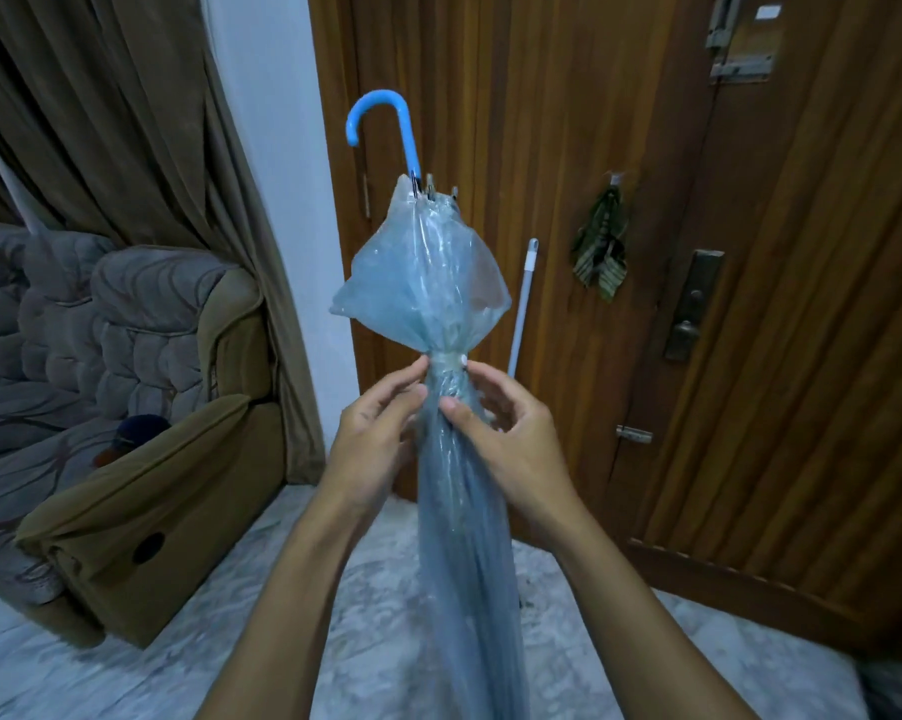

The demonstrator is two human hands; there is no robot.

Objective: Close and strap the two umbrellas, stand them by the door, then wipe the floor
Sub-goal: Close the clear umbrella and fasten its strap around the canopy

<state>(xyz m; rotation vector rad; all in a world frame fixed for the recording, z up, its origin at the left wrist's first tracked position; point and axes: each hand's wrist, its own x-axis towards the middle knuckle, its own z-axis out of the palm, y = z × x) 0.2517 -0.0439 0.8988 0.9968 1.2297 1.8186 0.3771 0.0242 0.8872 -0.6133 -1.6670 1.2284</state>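
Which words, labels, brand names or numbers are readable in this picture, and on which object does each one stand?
No text can be read.
Small white sticker at the top of the wooden door: too small and blurred to read.
Blue umbrella and its strap: no print visible.
Metal lock plate on the door: no marking can be made out.

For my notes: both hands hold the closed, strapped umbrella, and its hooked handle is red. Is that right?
Not quite. In the head view the hooked handle is blue, not red. The left hand and right hand do hold the closed, strapped umbrella.
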